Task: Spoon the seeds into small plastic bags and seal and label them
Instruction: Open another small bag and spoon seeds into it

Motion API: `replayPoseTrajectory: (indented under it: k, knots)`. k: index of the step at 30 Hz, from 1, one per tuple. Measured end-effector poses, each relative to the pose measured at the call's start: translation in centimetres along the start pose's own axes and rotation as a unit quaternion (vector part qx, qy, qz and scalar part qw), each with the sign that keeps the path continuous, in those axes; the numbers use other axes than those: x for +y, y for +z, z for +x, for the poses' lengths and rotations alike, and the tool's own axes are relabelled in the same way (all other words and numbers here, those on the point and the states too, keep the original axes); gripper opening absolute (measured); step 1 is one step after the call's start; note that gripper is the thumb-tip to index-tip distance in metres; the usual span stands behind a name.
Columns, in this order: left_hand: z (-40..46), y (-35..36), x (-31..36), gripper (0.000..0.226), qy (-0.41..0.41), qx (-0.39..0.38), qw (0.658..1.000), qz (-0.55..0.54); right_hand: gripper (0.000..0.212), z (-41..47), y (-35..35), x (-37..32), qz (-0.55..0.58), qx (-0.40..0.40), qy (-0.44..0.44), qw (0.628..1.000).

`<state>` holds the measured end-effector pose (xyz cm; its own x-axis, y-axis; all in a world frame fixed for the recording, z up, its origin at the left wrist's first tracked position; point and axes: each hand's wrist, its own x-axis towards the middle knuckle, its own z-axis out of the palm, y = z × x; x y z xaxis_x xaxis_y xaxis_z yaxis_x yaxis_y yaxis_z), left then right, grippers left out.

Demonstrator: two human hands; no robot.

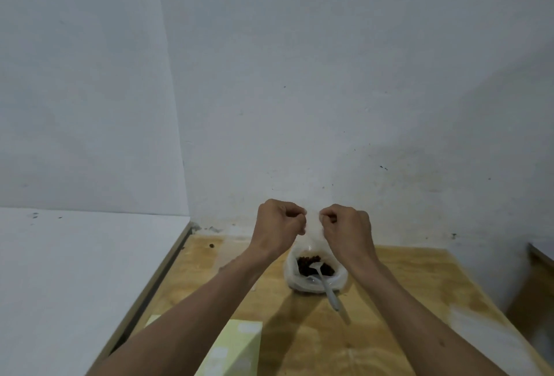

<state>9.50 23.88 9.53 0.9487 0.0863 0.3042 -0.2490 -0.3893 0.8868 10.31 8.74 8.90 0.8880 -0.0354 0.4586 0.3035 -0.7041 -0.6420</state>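
A small clear plastic bag point(313, 227) hangs in the air between my two hands, above the far part of the wooden table point(389, 300). My left hand point(277, 225) pinches its top left edge and my right hand point(347, 228) pinches its top right edge. Whether it holds seeds I cannot tell. Below it a larger open plastic bag point(292, 278) sits on the table with dark brown seeds point(305, 266) inside. A white plastic spoon point(329, 290) rests in those seeds, its handle pointing toward me.
A pale yellow-green sheet with white labels point(236, 342) lies at the table's near left. A white surface point(75, 285) adjoins the table's left edge. White walls point(329, 90) close the back. Another piece of furniture point(539, 258) shows at the far right.
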Motion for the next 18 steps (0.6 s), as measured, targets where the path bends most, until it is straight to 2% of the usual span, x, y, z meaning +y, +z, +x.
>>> replayPoseTrajectory:
  k: [2,5,9,12,14,15,16,18]
  knots:
    - [-0.4,0.1,0.2,0.014,0.001,-0.012,1.000,0.029,0.017,0.5,-0.6,0.3,-0.009,0.011,0.000,1.000]
    - [0.1,-0.6,0.5,0.013,-0.010,-0.009,0.999,0.033,0.011,0.7,-1.5,0.2,0.001,-0.036,-0.015,0.999]
    - [1.0,-1.5,1.5,0.013,-0.007,-0.032,0.999,0.020,0.029,0.9,-1.6,0.2,-0.061,-0.088,-0.082,0.991]
    - [0.7,-1.7,2.1,0.013,0.011,-0.076,0.997,0.030,0.032,1.4,-2.2,-0.5,-0.042,-0.155,-0.045,0.986]
    - [0.7,-2.0,2.1,0.011,0.027,-0.078,0.996,0.032,0.031,1.8,-2.5,-0.3,0.005,-0.163,-0.030,0.986]
    - [0.8,-2.3,1.9,0.019,0.044,-0.076,0.995,0.036,0.034,2.0,-2.7,-0.3,0.036,-0.161,-0.024,0.986]
    - [1.1,-2.7,1.6,0.039,0.069,-0.082,0.992,0.061,0.036,2.0,-2.8,-0.1,0.062,-0.161,-0.013,0.985]
    - [1.5,-3.3,1.1,0.089,0.108,-0.146,0.971,0.155,0.018,2.3,-2.9,0.0,0.086,-0.162,-0.001,0.983]
